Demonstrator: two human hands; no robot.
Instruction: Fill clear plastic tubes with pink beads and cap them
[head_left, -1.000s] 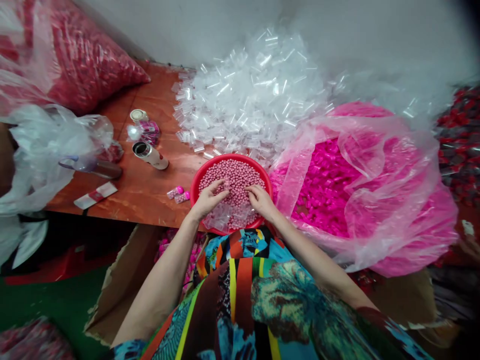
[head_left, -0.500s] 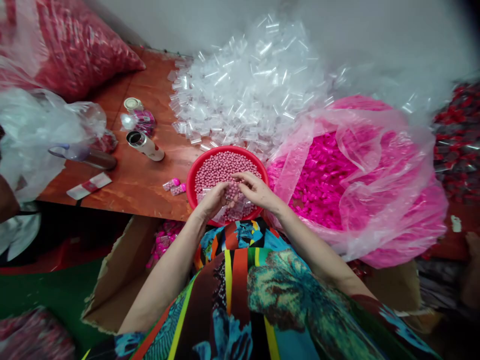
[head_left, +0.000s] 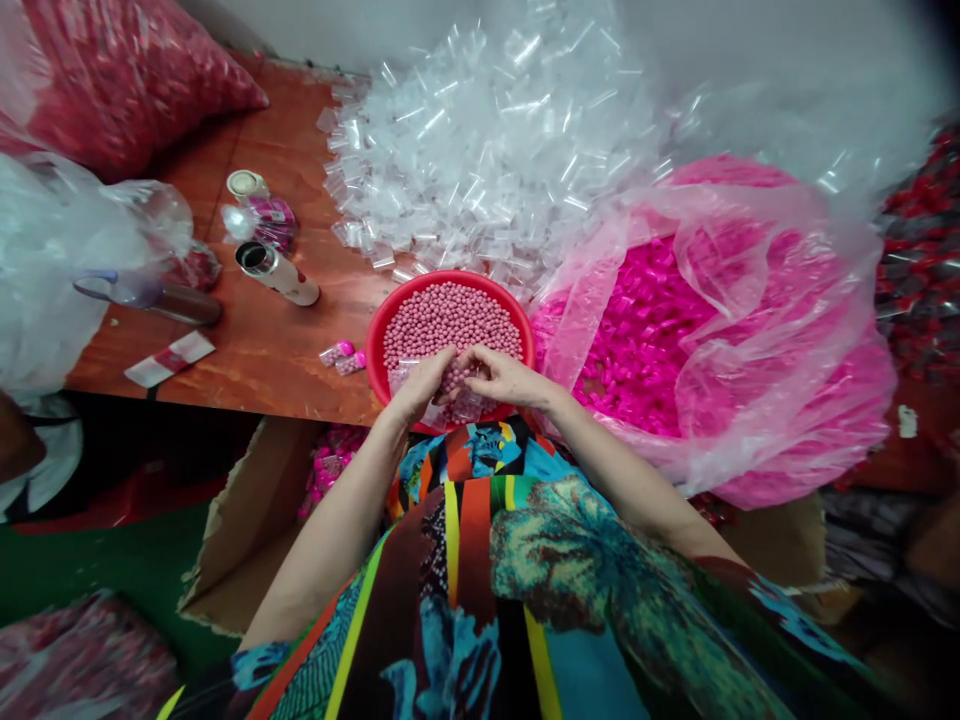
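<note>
A red plastic bowl [head_left: 376, 352] holds many small round pink beads [head_left: 450, 312]. Clear plastic pieces [head_left: 466, 404] lie among the beads on the near side. Over that near side, my left hand [head_left: 421, 386] has its fingers curled inward. My right hand [head_left: 504, 376] faces it, thumb and fingers bent together, with the fingertips of both hands almost meeting. Pink beads show just below the fingers. Whatever either hand grips is too small or hidden to make out. Left of the bowl lie small filled clear containers with bright pink caps [head_left: 346, 352].
Clear plastic tubes [head_left: 480, 150] are heaped behind the bowl. A pink bag [head_left: 780, 330] of bright pink caps sits right. Leftward stand a flask [head_left: 289, 277] and a tumbler [head_left: 176, 300]. Below the table edge is a cardboard box [head_left: 240, 530]. Another person's arm [head_left: 16, 440] shows far left.
My hands have come closer together over the bowl, the right fingers curling in toward the left ones. The whole view has shifted slightly, so the table things appear higher.
</note>
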